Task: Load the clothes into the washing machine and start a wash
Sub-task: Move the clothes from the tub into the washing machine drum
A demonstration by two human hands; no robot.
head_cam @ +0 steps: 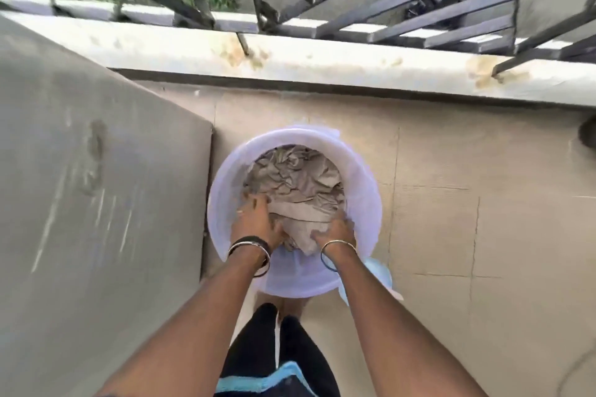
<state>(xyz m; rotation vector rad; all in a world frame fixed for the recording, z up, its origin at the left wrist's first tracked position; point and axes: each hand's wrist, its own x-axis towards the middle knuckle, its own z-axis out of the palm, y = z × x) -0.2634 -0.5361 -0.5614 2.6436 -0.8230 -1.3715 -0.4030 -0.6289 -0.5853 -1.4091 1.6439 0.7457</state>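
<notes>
Black trousers [290, 348] with a blue band sit at the near edge. From there both bare forearms reach straight down and forward, nearly parallel, into a pale see-through plastic bucket [364, 184] standing on the tiled floor [451, 203]. The left hand [254, 219] is at the near-left of the bucket's inside, palm down, its fingers dug into the clothes [296, 177]. The right hand [337, 232] is at the near-right, its thumb lying over a fold and its fingers buried under it. The hands are apart, and each has hold of the same crumpled beige-grey heap, which fills the bottom of the bucket.

The heap looks like one tangled mass, so I judge the main risk to be a lift from the near side alone. That could drag the far part along, letting a piece trail over the rim and fall on the floor, or could pull the light bucket over toward the person. The bangles [248, 246] on the wrists could catch in a fold. Whether the cloth is wet and heavy cannot be told.

A pale blue plastic thing [382, 271] lies just beside the bucket at its near-right and could be knocked as the load comes out. A grey slab [96, 171] rises on the left, touching or nearly touching the bucket. No washing machine is plainly seen, so the load will have to be carried some way. Beyond the bucket are a stained pale ledge [322, 58] and a dark metal railing [419, 19].
</notes>
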